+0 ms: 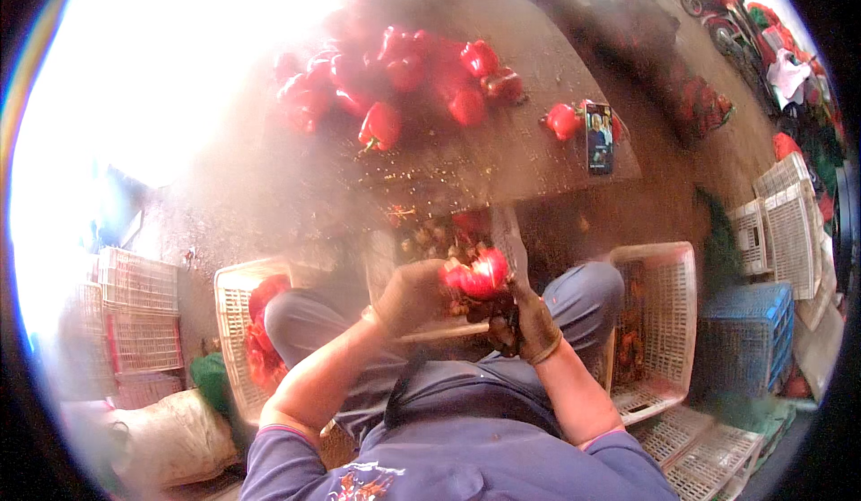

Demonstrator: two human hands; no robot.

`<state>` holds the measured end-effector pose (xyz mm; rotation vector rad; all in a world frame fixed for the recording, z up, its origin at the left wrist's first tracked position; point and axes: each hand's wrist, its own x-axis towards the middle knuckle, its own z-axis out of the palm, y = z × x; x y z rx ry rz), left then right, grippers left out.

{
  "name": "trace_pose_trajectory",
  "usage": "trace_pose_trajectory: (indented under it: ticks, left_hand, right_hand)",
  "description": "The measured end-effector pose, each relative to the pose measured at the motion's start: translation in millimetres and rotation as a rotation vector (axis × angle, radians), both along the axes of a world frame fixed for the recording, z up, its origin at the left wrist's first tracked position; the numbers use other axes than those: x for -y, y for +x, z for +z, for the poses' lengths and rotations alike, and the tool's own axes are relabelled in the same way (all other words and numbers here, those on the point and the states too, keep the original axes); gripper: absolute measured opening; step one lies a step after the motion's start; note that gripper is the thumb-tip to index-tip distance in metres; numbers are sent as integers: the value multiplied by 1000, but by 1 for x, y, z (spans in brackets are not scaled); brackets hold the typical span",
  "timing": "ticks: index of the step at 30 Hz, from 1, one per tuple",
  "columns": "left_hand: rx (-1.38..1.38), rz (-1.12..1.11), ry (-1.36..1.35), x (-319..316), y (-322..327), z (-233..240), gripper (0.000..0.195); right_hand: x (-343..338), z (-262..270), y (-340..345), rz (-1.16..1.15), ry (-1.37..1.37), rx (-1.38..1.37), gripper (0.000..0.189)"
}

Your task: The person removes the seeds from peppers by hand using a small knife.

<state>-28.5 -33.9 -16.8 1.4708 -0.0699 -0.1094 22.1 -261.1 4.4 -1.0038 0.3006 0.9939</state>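
Observation:
Between my two gloved hands is a red bell pepper (485,273) with a torn or cut-open side and pale flesh showing. My left hand (412,296) grips it from the left, and my right hand (535,326) holds its right side. Dark, stained glove fingers on the right partly blur together, so whether a tool is there I cannot tell. Below the hands, between my knees, stands a pale crate (437,333) holding pepper cores and scraps (424,240). Ahead, several whole red bell peppers (381,126) lie heaped on a low work surface (444,171) strewn with seeds.
A phone (599,139) with a lit screen stands by a pepper (564,121). White plastic crates flank my legs: the left crate (229,339) holds red pepper pieces (264,339), the right crate (662,326) some reddish scraps. Farther right are a blue crate (746,339) and stacked crates (787,232). Glare whitens the upper left.

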Motion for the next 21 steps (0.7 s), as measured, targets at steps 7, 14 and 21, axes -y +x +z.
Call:
trace_pose_trajectory:
  ticks: [7,14,21]
  left_hand:
    - [-198,376,-608,-20,10,5,55]
    - [-34,800,283,-168,-90,19,26]
    - [-458,939,763,-250,-282,25,25]
  right_hand:
    - [5,10,-7,-10,-64,113,51]
    - [14,3,-5,26,-22,31,41]
    - [-16,-15,-11,72,40,2,33]
